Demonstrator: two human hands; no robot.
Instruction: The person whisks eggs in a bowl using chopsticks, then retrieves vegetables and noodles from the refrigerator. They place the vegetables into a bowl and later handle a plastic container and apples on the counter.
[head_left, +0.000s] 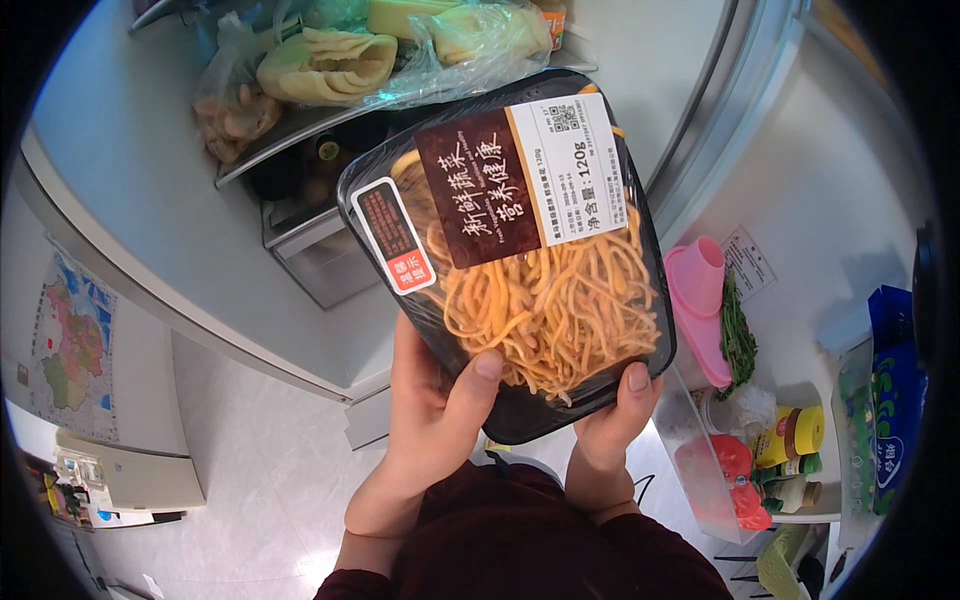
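A black plastic food tray (517, 416) wrapped in clear film is held up, tilted, before an open refrigerator. Thin orange-yellow strands, apparently cordyceps mushrooms (555, 315), fill it. A maroon and white printed label (525, 180) and a smaller red and black sticker (394, 236) are stuck on the film. My left hand (442, 412) grips the lower left edge, its thumb on the film. My right hand (619, 409) grips the lower right edge, thumb on top. The fingers of both hands are mostly hidden beneath the tray.
Bagged flatbreads (330, 64) lie on the refrigerator shelf (292, 135), above a clear drawer (322, 255). At right, the door bin (697, 465) carries a pink plastic container (694, 300), green herbs (739, 337), a yellow-capped bottle (791, 435) and a red package (735, 472).
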